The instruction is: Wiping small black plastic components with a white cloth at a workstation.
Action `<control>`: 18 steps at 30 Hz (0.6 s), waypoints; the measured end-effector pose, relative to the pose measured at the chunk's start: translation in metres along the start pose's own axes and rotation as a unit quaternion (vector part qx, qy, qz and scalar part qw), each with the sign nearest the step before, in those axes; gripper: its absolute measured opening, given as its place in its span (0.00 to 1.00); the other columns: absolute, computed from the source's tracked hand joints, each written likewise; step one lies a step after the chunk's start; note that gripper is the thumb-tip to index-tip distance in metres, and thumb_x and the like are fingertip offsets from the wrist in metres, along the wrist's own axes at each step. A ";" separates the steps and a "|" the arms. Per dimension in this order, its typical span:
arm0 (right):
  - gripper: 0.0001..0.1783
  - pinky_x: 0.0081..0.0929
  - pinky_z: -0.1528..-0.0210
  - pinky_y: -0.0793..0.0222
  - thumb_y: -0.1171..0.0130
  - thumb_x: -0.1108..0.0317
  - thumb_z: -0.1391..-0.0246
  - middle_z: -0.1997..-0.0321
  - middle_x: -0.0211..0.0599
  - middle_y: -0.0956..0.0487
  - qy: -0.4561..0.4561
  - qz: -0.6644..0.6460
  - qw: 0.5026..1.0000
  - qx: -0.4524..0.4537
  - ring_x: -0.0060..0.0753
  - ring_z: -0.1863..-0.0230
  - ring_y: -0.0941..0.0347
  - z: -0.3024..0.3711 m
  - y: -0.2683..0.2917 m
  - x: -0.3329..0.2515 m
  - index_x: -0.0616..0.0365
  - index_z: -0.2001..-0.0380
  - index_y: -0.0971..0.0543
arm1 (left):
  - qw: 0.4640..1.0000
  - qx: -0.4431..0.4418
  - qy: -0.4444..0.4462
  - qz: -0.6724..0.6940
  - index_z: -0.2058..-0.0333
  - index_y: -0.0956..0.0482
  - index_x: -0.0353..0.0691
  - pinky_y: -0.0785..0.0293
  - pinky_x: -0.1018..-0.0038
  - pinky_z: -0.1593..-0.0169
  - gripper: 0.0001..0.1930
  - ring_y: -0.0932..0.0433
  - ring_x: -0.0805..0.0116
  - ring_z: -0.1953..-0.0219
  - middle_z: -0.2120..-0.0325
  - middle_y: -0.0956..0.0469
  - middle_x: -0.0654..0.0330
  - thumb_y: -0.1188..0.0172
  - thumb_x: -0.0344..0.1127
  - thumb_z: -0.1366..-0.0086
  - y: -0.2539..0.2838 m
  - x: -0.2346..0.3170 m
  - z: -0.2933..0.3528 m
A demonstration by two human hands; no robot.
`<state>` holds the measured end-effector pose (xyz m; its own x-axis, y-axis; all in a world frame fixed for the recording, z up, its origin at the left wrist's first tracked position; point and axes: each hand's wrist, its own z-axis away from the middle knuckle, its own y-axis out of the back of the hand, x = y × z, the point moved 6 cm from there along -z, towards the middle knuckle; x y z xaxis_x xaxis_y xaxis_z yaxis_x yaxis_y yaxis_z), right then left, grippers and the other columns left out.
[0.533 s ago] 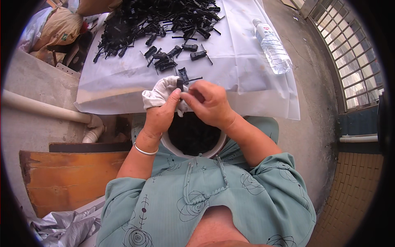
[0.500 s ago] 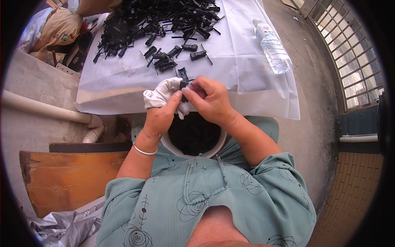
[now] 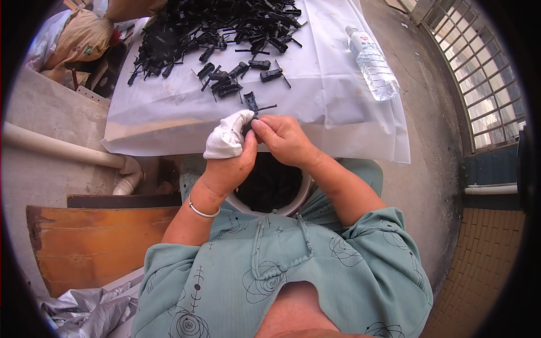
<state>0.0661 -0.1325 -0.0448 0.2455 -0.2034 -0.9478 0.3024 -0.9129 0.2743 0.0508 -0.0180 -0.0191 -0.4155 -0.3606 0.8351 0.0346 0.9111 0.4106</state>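
Observation:
My left hand (image 3: 232,162), its fingers covered by a white cloth glove (image 3: 225,138), grips a small black plastic part (image 3: 248,128) at the table's near edge. From the other side, my right hand (image 3: 286,138) closes thumb and forefinger on the same part, bare-skinned. Much of the part is hidden by my fingers. Just beyond my fingertips lies another black part (image 3: 251,101) with a thin rod sticking out beside it. Below my hands, between my knees, stands a pale bucket (image 3: 306,190) with dark contents.
A large heap of black parts (image 3: 225,28) covers the far side of the sheeted table (image 3: 332,118); several loose parts (image 3: 225,87) lie nearer. A clear water bottle (image 3: 373,66) lies at the right. Left are a pipe (image 3: 62,145) and an orange-brown board (image 3: 101,242).
My hands have drawn closer together around the part. The gloved fingers of my left hand have curled upward and inward, and my right fingers have closed in a pinch.

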 end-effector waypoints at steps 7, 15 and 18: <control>0.16 0.21 0.72 0.36 0.53 0.64 0.42 0.80 0.30 0.28 -0.047 -0.159 0.984 0.064 0.16 0.77 0.36 -0.001 -0.020 0.020 0.65 0.76 0.26 | 0.977 0.024 -0.094 -0.190 0.61 0.28 0.31 0.28 0.70 0.63 0.13 0.23 0.59 0.70 0.71 0.24 0.51 0.46 0.24 0.48 0.003 0.008 0.005; 0.12 0.22 0.73 0.36 0.42 0.63 0.51 0.79 0.39 0.27 -0.015 0.120 0.993 -0.011 0.25 0.79 0.34 0.002 0.012 -0.005 0.62 0.70 0.24 | 0.938 0.002 0.180 0.295 0.57 0.35 0.39 0.36 0.85 0.75 0.10 0.34 0.81 0.76 0.72 0.30 0.66 0.50 0.29 0.37 0.011 -0.022 -0.002; 0.09 0.22 0.74 0.36 0.40 0.67 0.53 0.80 0.38 0.27 0.025 0.095 0.995 -0.015 0.25 0.80 0.35 0.005 0.016 -0.002 0.62 0.71 0.23 | 0.909 -0.014 0.218 0.354 0.55 0.36 0.39 0.38 0.86 0.77 0.11 0.36 0.83 0.78 0.72 0.30 0.65 0.53 0.29 0.36 0.010 -0.021 0.000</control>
<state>0.0662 -0.1483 -0.0396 0.3463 -0.3526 -0.8694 0.2725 -0.8489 0.4528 0.0603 -0.0010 -0.0322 0.1192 0.2644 0.9570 0.1801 0.9422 -0.2827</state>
